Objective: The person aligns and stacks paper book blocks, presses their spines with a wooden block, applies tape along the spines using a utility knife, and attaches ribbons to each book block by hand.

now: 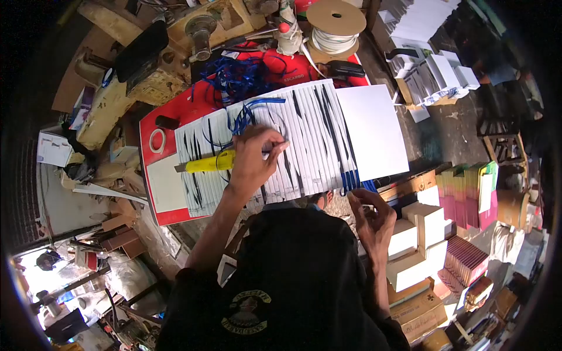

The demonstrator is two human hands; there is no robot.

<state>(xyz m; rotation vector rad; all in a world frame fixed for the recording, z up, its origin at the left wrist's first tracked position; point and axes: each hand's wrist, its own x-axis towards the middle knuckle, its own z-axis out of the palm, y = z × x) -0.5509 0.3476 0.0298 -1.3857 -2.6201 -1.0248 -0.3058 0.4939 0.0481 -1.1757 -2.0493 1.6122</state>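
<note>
My left hand (256, 159) is closed over the middle of a row of white book blocks (304, 140) with dark gaps between them. A yellow utility knife (205, 164) sticks out of this hand to the left, blade end outward. Thumb and forefinger are pinched together; anything between them is too small to make out. Thin blue ribbon (260, 103) loops over the blocks near that hand. At the row's right front corner my right hand (373, 221) has its fingers bent together at several short blue ribbon ends (350, 180), apparently pinching one.
A red board (149, 131) lies under the blocks, with a white sheet (372, 131) at right. Behind are tangled blue ribbon (237, 76), a cord spool (336, 26) and a clamp-like metal fitting (201, 35). Stacked boxes (418, 234) stand at right.
</note>
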